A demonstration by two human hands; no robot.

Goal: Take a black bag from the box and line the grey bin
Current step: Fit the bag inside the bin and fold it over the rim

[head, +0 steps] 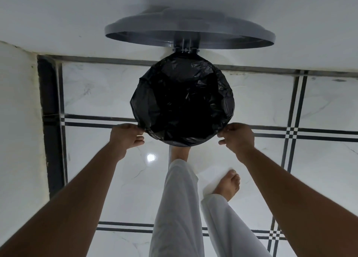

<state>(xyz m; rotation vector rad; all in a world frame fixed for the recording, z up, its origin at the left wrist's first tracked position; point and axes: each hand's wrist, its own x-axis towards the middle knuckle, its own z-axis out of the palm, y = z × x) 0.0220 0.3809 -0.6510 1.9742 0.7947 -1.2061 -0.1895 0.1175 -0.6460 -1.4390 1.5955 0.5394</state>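
We saw the black bag [182, 101] lining the grey bin [179, 144], its edge folded over the rim. The left hand [126, 135] and right hand [237, 137] each had a grip pinching the bag's edge at opposite sides. The lid [189, 31] stood raised against the wall.

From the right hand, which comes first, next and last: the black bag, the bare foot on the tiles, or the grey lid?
From the right hand:
1. black bag: its edge is pinched in the fingers, just to the left.
2. bare foot: below the hand, on the floor.
3. grey lid: raised at the bin's far side.
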